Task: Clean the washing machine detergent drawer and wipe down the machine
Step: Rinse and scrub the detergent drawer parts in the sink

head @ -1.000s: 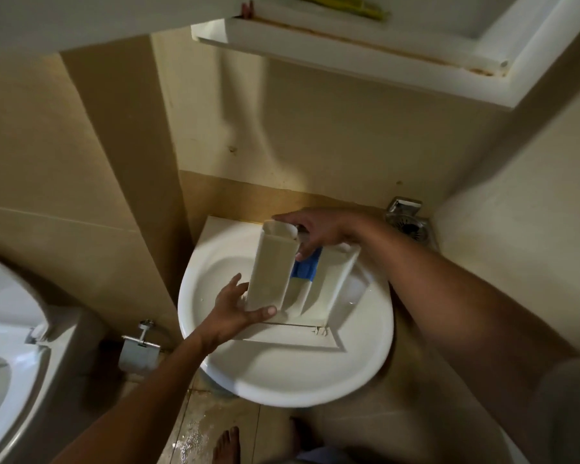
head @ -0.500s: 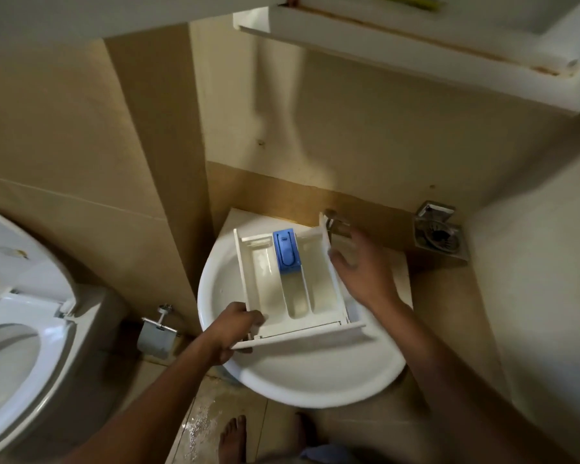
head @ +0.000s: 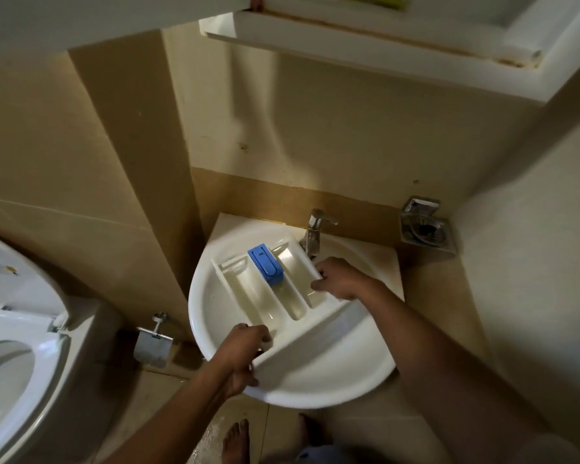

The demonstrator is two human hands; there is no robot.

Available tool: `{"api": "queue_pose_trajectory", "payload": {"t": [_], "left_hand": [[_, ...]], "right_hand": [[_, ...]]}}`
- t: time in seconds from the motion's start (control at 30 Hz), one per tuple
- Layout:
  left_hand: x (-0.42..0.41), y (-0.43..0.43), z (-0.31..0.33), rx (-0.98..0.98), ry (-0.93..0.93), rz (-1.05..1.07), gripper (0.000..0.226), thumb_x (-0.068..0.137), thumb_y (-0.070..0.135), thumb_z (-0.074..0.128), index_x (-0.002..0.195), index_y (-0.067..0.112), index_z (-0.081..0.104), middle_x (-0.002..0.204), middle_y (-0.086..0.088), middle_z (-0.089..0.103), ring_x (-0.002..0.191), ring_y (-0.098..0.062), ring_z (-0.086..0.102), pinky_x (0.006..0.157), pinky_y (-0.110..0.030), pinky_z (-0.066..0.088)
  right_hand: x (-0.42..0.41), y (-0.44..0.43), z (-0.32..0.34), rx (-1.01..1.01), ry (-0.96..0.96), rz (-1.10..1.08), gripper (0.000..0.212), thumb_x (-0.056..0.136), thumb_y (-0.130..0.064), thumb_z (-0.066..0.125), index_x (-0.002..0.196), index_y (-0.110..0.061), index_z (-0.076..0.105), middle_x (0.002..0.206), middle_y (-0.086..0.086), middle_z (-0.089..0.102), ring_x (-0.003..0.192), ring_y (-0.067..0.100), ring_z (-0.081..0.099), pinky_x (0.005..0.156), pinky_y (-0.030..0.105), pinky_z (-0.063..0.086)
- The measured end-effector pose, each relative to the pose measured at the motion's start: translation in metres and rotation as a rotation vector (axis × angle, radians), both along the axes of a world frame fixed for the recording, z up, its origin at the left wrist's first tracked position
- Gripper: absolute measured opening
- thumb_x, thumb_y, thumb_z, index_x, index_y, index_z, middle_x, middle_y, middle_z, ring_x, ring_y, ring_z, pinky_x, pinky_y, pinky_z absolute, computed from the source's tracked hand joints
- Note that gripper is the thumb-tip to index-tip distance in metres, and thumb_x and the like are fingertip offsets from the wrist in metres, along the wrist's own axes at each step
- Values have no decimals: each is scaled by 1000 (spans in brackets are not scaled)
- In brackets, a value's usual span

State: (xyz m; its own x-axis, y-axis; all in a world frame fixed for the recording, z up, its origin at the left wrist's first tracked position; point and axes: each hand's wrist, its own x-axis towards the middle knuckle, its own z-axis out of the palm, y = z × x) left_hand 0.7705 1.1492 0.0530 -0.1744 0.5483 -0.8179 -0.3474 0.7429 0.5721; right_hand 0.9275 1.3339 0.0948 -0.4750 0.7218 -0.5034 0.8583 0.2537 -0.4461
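Over the sink, the drawer is out of the machine, held compartments-up with its rear just beside the tap. Rinsing looks barely begun, and wiping the machine is likely still to do. Left hand grips the front panel's corner; right hand pinches the right wall.

Bare left hand, bare right hand, one bare foot, light blue garment below

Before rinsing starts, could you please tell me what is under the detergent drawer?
The white sink lies under the detergent drawer, held by the left hand and right hand. The drawer covers the sink's middle, so its drain is hidden.
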Motion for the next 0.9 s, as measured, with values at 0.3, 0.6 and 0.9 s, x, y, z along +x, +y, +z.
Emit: {"api": "queue_pose_trajectory", "payload": {"t": [0.3,0.6,0.9], "left_hand": [[66,10,-1,-76,-393,120,22,93,7,62,112,0,54,105,-18,53,93,-34,52,72,-68,54],[71,32,-23,-60,-254,315,14,88,2,57,74,1,57,52,-12,55,49,-21,40,55,-31,31],[66,29,-41,-23,-244,284,20,93,17,67,89,-3,65,57,-7,68,67,-26,60,67,-47,48]], "right_hand": [[-6,12,-33,271,-378,156,38,88,-30,72,121,-12,62,122,10,63,111,29,63,82,31,48],[-25,28,-59,-393,635,-942,19,93,6,50,93,1,68,98,19,67,89,28,65,81,34,57],[-29,51,-56,-1142,922,-1129,22,97,-19,65,95,1,56,79,11,54,68,19,55,52,34,60]]}}
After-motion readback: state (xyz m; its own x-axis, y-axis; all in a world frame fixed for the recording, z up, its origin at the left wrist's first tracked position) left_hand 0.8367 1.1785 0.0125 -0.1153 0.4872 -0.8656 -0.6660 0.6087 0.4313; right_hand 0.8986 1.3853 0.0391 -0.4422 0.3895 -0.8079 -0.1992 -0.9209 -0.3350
